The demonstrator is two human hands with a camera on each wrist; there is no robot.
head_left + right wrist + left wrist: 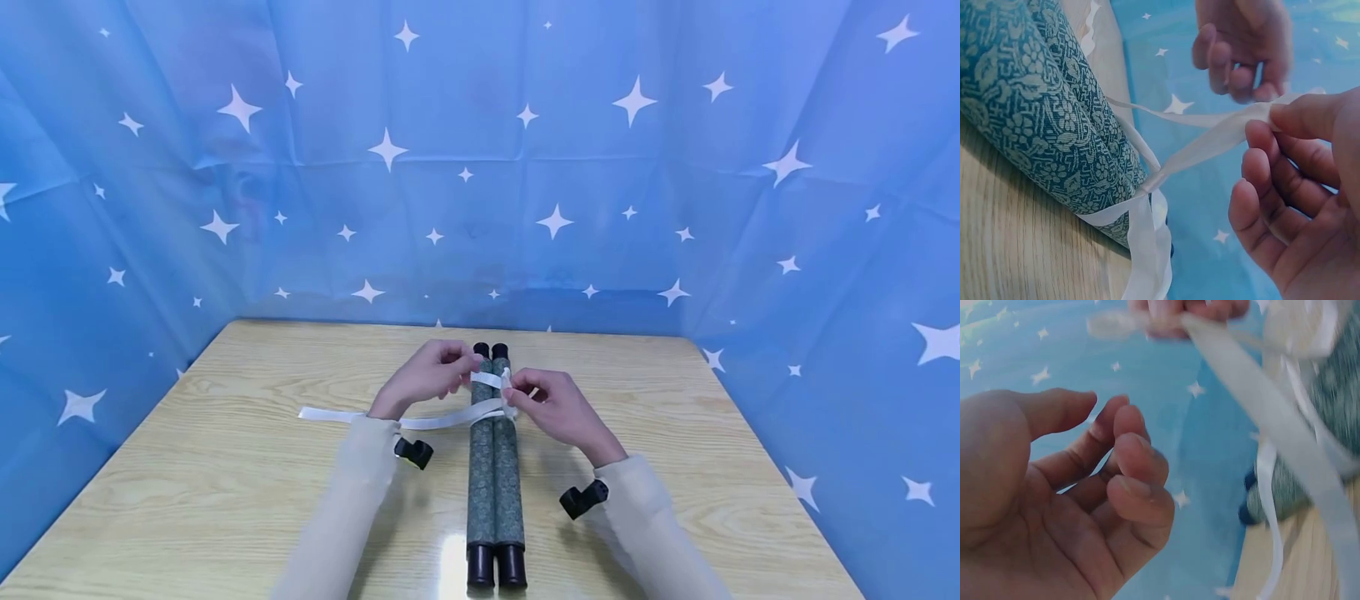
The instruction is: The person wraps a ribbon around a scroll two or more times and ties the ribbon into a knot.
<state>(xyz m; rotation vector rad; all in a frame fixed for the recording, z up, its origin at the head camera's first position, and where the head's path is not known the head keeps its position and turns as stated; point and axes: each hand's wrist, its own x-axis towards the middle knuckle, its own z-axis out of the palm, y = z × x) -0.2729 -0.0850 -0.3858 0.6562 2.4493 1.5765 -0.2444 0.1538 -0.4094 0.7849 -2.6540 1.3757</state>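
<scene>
A rolled hanging scroll (482, 487), two green brocade rolls side by side with dark end knobs, lies lengthwise on the table. White ribbon (1210, 140) crosses around its far part, gathered at a crossing on the cloth. My right hand (555, 406) pinches a raised length of this ribbon between thumb and forefinger, pulled taut off the scroll in the right wrist view. Left of the scroll's far end, my left hand (1085, 481) hovers with loosely bent fingers, thumb apart from them and nothing between. One flat ribbon tail (326, 414) runs left beneath the left wrist.
The pale wooden table (225, 467) spreads to both sides of the scroll. Behind and beside it hangs a blue curtain (465, 208) with white stars. Black wrist cameras (583, 500) sit at both cream sleeves (341, 500).
</scene>
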